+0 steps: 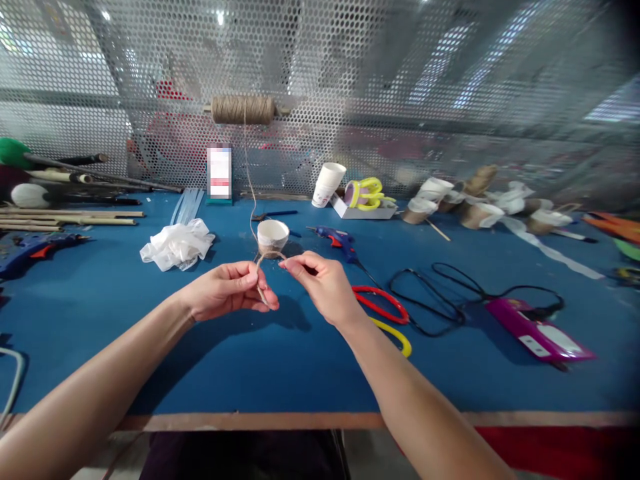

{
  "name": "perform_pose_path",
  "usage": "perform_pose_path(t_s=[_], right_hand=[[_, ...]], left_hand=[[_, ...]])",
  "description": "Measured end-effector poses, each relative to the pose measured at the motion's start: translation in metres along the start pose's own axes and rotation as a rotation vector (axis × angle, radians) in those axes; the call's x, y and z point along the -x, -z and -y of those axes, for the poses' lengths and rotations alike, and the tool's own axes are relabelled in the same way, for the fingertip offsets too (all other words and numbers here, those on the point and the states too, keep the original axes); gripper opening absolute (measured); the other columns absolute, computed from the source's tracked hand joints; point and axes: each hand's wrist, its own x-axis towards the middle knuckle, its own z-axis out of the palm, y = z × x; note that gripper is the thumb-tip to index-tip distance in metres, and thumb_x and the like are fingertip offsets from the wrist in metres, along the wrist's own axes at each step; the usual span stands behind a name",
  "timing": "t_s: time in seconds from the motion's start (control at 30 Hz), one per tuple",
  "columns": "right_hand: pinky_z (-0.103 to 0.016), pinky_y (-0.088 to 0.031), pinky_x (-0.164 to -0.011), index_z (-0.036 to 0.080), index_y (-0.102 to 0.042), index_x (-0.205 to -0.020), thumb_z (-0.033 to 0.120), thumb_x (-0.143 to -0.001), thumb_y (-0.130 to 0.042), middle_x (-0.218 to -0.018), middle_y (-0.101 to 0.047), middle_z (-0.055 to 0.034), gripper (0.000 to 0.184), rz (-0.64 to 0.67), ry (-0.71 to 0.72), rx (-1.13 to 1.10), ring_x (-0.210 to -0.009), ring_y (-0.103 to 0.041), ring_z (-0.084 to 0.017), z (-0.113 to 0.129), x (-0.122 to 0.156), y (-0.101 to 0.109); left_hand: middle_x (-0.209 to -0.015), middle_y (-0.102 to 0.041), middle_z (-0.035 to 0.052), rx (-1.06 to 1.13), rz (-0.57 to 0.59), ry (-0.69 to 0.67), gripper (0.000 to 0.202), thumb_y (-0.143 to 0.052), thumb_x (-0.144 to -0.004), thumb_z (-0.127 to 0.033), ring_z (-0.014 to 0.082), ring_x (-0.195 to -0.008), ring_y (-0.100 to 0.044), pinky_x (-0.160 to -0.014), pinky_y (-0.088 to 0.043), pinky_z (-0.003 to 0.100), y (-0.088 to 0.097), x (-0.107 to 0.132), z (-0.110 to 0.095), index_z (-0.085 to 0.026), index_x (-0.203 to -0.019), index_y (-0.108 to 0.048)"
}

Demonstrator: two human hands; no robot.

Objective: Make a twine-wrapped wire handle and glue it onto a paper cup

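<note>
My left hand point(237, 288) pinches a piece of brown twine point(261, 291) between thumb and fingers, its end hanging over the lower fingers. Just to the right, my right hand point(320, 283) is closed on the same twine, which arches between the two hands. Right behind them stands a paper cup point(273, 235), upright, its lower part wrapped in brown twine. From the spool of twine point(243, 110) on the mesh wall, a strand drops to the cup. Whether that strand joins the piece in my hands is hard to make out.
A blue glue gun point(336, 239) lies right of the cup, its cord leading toward a purple power strip point(543, 331). Red-handled scissors point(383, 303) lie beside my right wrist. Crumpled white ribbon point(179, 244) sits left; stacked cups point(329, 184) stand at the back.
</note>
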Motion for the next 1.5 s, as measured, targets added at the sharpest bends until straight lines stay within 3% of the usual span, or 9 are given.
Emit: perform_pose_path(t_s=[0.2, 0.33, 0.5, 0.63, 0.8, 0.93, 1.13, 1.4, 1.5], right_hand=[[-0.024, -0.034, -0.049, 0.014, -0.065, -0.073, 0.036, -0.079, -0.054, -0.064, -0.056, -0.0027, 0.026, -0.090, -0.083, -0.075, -0.054, -0.047, -0.010, 0.006, 0.006, -0.007], [-0.023, -0.030, -0.043, 0.014, -0.066, -0.073, 0.039, -0.076, -0.058, -0.060, -0.054, -0.0011, 0.027, -0.092, -0.136, -0.172, -0.048, -0.041, -0.008, 0.006, 0.007, -0.008], [-0.021, -0.027, -0.041, 0.013, -0.065, -0.065, 0.050, -0.077, -0.053, -0.056, -0.051, -0.0008, 0.041, 0.012, -0.217, -0.465, -0.047, -0.039, -0.006, 0.003, 0.000, 0.001], [-0.020, -0.021, -0.039, 0.013, -0.062, -0.061, 0.045, -0.073, -0.060, -0.057, -0.049, 0.0013, 0.034, 0.172, -0.273, -0.645, -0.044, -0.035, -0.004, 0.004, -0.003, 0.009], [-0.019, -0.019, -0.038, 0.014, -0.063, -0.071, 0.037, -0.073, -0.064, -0.051, -0.045, 0.0048, 0.023, 0.308, -0.295, -0.676, -0.042, -0.033, -0.003, 0.006, 0.000, 0.008], [-0.019, -0.021, -0.038, 0.013, -0.062, -0.070, 0.036, -0.073, -0.062, -0.051, -0.047, 0.0042, 0.023, 0.363, -0.300, -0.656, -0.042, -0.035, -0.003, 0.008, 0.003, 0.005], [-0.019, -0.020, -0.038, 0.014, -0.059, -0.066, 0.037, -0.071, -0.063, -0.049, -0.046, 0.0046, 0.024, 0.341, -0.331, -0.675, -0.042, -0.033, -0.003, 0.014, 0.004, 0.004], [-0.018, -0.025, -0.038, 0.013, -0.060, -0.073, 0.046, -0.073, -0.060, -0.054, -0.050, 0.0030, 0.033, 0.352, -0.414, -0.777, -0.043, -0.037, -0.003, 0.011, 0.002, 0.002], [-0.018, -0.029, -0.039, 0.015, -0.054, -0.074, 0.043, -0.069, -0.065, -0.056, -0.052, 0.0040, 0.031, 0.267, -0.429, -0.799, -0.043, -0.040, -0.004, 0.004, -0.002, 0.001]], left_hand=[[-0.066, -0.068, 0.0039, -0.207, -0.125, -0.118, 0.022, -0.062, -0.075, -0.034, 0.0137, -0.064, -0.063, -0.066, -0.044, 0.027, -0.006, -0.004, 0.005, -0.012, -0.072, -0.059], [-0.063, -0.067, 0.0027, -0.198, -0.140, -0.147, 0.022, -0.063, -0.073, -0.035, 0.0128, -0.062, -0.061, -0.065, -0.043, 0.027, -0.003, -0.004, 0.006, -0.013, -0.072, -0.059], [-0.061, -0.066, 0.0020, -0.150, -0.140, -0.126, 0.022, -0.063, -0.074, -0.035, 0.0122, -0.061, -0.060, -0.064, -0.042, 0.026, 0.000, -0.006, 0.005, -0.013, -0.074, -0.061], [-0.064, -0.066, 0.0038, -0.164, -0.126, -0.088, 0.022, -0.064, -0.074, -0.034, 0.0110, -0.060, -0.058, -0.061, -0.040, 0.024, 0.001, -0.004, 0.003, -0.012, -0.074, -0.063], [-0.071, -0.065, 0.0035, -0.040, -0.073, -0.041, 0.025, -0.070, -0.067, -0.029, 0.0094, -0.063, -0.055, -0.060, -0.040, 0.021, 0.004, 0.000, -0.001, -0.012, -0.085, -0.067], [-0.062, -0.059, 0.0017, 0.020, -0.029, -0.015, 0.024, -0.070, -0.067, -0.033, 0.0079, -0.057, -0.051, -0.055, -0.038, 0.020, 0.002, 0.002, -0.001, -0.011, -0.077, -0.067], [-0.062, -0.057, 0.0002, 0.000, -0.133, -0.128, 0.017, -0.070, -0.068, -0.025, 0.0068, -0.059, -0.050, -0.056, -0.036, 0.017, -0.007, -0.001, 0.000, -0.011, -0.065, -0.062], [-0.059, -0.052, 0.0004, 0.071, -0.078, -0.092, 0.017, -0.060, -0.077, -0.024, 0.0074, -0.054, -0.046, -0.054, -0.036, 0.019, -0.001, -0.001, 0.000, -0.010, -0.068, -0.059], [-0.059, -0.051, 0.0007, 0.101, -0.053, -0.078, 0.016, -0.060, -0.077, -0.024, 0.0079, -0.054, -0.046, -0.053, -0.037, 0.020, 0.000, -0.001, 0.001, -0.010, -0.069, -0.058]])
